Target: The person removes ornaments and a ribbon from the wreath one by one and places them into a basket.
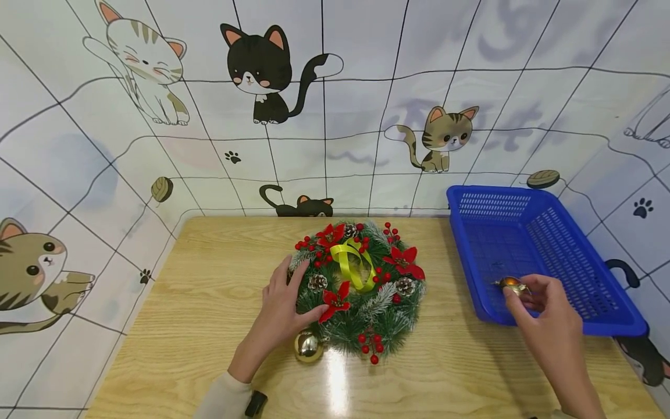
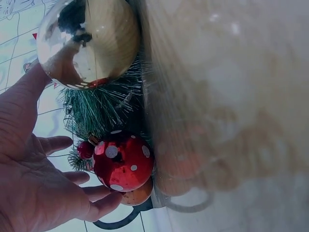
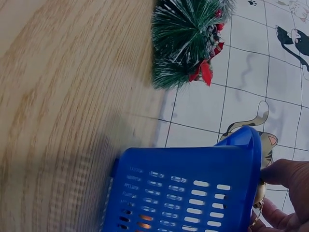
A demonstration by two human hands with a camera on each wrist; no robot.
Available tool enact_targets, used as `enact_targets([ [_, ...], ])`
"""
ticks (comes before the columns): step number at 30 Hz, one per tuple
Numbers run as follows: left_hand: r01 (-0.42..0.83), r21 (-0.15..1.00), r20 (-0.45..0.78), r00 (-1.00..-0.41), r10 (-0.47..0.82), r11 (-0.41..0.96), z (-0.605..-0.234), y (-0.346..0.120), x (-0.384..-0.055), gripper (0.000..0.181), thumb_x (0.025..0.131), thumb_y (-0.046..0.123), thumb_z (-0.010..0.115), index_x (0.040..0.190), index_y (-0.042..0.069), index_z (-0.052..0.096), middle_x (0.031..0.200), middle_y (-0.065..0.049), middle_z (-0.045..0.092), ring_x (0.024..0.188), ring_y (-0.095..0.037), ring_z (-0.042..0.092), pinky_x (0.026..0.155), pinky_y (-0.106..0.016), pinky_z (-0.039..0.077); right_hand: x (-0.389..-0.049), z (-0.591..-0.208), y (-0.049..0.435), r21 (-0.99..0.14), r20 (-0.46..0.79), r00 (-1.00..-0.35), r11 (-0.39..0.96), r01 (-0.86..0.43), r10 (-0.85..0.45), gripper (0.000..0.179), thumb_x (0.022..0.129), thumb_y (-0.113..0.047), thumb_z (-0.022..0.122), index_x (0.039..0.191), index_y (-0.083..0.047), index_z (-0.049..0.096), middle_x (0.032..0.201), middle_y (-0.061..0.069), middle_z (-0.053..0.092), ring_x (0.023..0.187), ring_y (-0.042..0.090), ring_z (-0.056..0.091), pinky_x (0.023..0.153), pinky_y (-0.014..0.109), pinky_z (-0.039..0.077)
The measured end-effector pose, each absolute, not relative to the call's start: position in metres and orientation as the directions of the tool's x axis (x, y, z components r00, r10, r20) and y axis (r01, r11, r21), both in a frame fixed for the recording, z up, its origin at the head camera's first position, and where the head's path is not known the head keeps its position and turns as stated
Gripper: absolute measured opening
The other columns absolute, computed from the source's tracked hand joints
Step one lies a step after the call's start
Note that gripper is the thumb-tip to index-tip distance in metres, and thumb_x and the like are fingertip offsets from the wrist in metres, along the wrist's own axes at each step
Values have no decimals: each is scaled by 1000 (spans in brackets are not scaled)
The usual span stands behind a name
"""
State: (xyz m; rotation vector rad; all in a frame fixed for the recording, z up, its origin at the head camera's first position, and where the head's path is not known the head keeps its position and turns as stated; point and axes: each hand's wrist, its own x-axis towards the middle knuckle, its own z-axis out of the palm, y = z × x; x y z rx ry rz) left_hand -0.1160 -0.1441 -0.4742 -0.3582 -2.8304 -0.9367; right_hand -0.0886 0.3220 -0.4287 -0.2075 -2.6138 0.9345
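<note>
A green wreath (image 1: 389, 317) with red flowers, berries, pinecones and a yellow ribbon (image 1: 342, 249) lies on the table. My left hand (image 1: 280, 305) rests at its left side, fingers spread along the outer edge and thumb by a red flower (image 1: 335, 301). A gold ball (image 1: 308, 347) hangs at the near-left edge, below the thumb. In the left wrist view, a red ball with white dots (image 2: 124, 162) is beside the fingertips, an orange ball (image 2: 137, 194) behind it. My right hand (image 1: 546, 317) pinches a small shiny gold ornament (image 1: 514, 285) over the basket's near-left part.
The blue plastic basket (image 1: 591, 256) with slotted walls stands at the table's right side. Orange patches (image 3: 144, 221) show through its slots in the right wrist view. A cat-print sheet (image 1: 361, 116) hangs behind the wooden table (image 1: 209, 262). A small black object (image 1: 256, 404) is near the left sleeve.
</note>
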Motion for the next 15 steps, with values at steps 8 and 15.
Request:
enact_targets([
  [8, 282, 564, 220, -957, 189, 776, -475, -144, -120, 99, 91, 49, 89, 169, 15, 40, 175, -28, 19, 158, -52, 24, 115, -79, 27, -92, -434, 329, -628, 284, -915, 776, 48, 287, 43, 103, -24, 77, 134, -2, 59, 122, 17, 70, 87, -23, 45, 73, 15, 40],
  [15, 310, 543, 233, -949, 214, 780, -476, -144, -124, 95, 91, 45, 90, 168, 16, 44, 176, -25, 20, 157, -51, 27, 112, -79, 30, -95, -436, 332, -588, 246, -928, 804, 87, 280, 45, 106, -30, 74, 134, 0, 58, 115, 20, 70, 92, 0, 57, 72, 26, 41],
])
